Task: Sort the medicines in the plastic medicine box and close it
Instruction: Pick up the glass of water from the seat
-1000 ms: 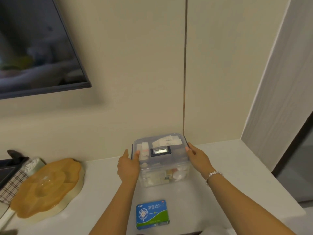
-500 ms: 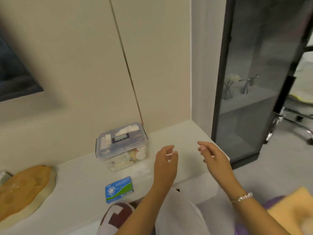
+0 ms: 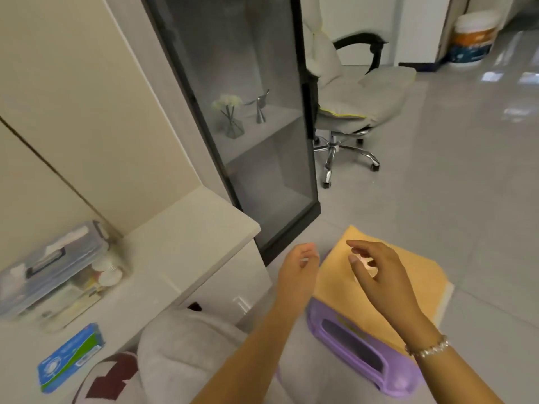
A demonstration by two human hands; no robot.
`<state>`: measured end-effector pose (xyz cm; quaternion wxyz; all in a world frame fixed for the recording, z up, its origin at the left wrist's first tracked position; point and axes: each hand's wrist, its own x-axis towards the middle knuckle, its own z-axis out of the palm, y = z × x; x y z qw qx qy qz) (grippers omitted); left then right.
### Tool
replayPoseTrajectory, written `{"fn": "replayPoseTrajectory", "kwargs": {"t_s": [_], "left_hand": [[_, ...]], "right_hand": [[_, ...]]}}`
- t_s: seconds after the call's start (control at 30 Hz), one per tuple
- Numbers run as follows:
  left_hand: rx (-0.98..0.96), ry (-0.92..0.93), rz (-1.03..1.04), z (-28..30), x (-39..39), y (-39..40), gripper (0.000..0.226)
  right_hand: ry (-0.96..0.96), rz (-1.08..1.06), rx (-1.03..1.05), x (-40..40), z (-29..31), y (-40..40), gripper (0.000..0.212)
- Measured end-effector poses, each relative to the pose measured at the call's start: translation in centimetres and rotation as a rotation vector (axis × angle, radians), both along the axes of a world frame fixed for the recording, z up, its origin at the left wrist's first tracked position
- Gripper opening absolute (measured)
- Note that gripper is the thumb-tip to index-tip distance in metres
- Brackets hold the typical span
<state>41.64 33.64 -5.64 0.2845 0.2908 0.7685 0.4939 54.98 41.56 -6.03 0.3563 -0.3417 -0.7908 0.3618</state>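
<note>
1. both hands have left the medicine box; view has swung right.
2. left hand and right hand: fingers loosely apart, holding nothing.
3. box sits lidded on the counter; blue packet lies outside, unsorted.

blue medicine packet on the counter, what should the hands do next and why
Probably bring the left hand back to the blue medicine packet. It lies loose on the white counter, outside the plastic medicine box, whose lid looks shut. Both hands hold nothing, the right hand over a yellow cloth, so the sorting looks unfinished.
</note>
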Motion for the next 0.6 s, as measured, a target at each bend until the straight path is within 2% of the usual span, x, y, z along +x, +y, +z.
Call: {"fn": "replayPoseTrajectory", "kwargs": {"t_s": [0.23, 0.37, 0.47, 0.6], "left_hand": [[-0.106, -0.295, -0.181, -5.2, 3.0, 4.6, 0.039], [-0.145, -0.355, -0.269, -7.2, 2.9, 6.9, 0.05], [-0.133, -0.367, -0.373, -8.3, 2.5, 8.3, 0.048], [-0.087, -0.315, -0.55, -8.7, 2.1, 9.6, 0.039]], "right_hand": [[-0.121, -0.144, -0.134, 4.1, -7.0, 3.4, 0.042], [-0.115, -0.157, -0.277, 4.4, -9.8, 4.9, 0.061], [-0.102, -0.131, -0.365, 4.2, -11.3, 6.1, 0.073], [-0.006, -0.026, -0.467, 4.0, -12.2, 7.5, 0.062]]}}
